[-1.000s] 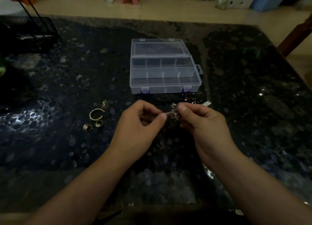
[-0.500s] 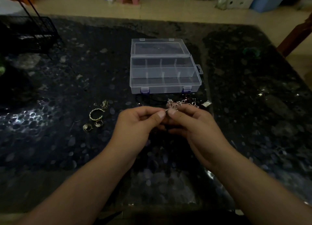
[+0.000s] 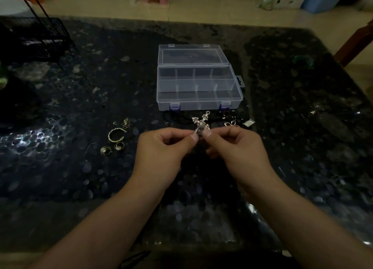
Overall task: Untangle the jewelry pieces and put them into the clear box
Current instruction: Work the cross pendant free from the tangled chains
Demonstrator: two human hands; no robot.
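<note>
Both hands, the left hand (image 3: pixel 161 147) and right hand (image 3: pixel 236 149), pinch the silver cross charm (image 3: pixel 201 123) just in front of the clear box (image 3: pixel 198 103), so they should pull slowly and gently to free it from any cord.

pendant (image 3: pixel 201 122): now stands clear above the fingertips, pointing to 1 o'clock
left hand (image 3: pixel 161 147), right hand (image 3: pixel 236 149): pinching its lower end

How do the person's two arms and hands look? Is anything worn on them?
Both forearms are bare up to the picture's lower edge: no sleeves, watch or bracelet show. The left hand and right hand show no rings or gloves; the thumbnails are short.
</note>
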